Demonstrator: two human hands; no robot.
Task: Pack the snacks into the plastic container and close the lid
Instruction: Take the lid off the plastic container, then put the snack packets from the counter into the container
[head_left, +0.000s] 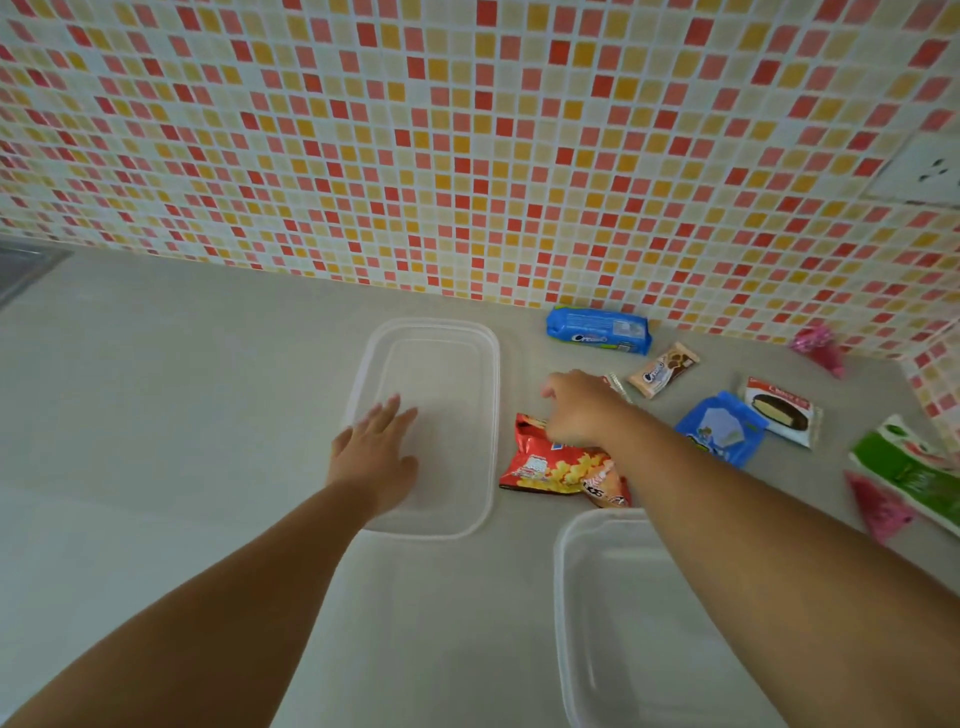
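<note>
Widest of all, the pale tabletop (156, 415), and nothing is packed yet. The container (597, 623) sits open at the near right edge, half under the right forearm, and that's the first worry: a sweep of that arm could knock it or shove it off line. Farther out and to the left lies the lid (441, 364), flat, with the left hand (376, 449) spread open, straight fingers over it; whether it presses down I can't tell. The lid is clear, light and probably slick, so it may skate away under a push.

Next, the red chip bag (550, 462), just beside the lid. The right hand (579, 410) is curled over its top edge, apparently pinching it, though the fingertips are hidden. A puffy bag like that may slip, or crush, or hog the container.

Smaller still: the blue biscuit pack (597, 330), blue pouch (722, 428), chocolate pie (782, 410) and small brown wafer (662, 369) are scattered well apart, easy to miss or leave no room for.
</note>
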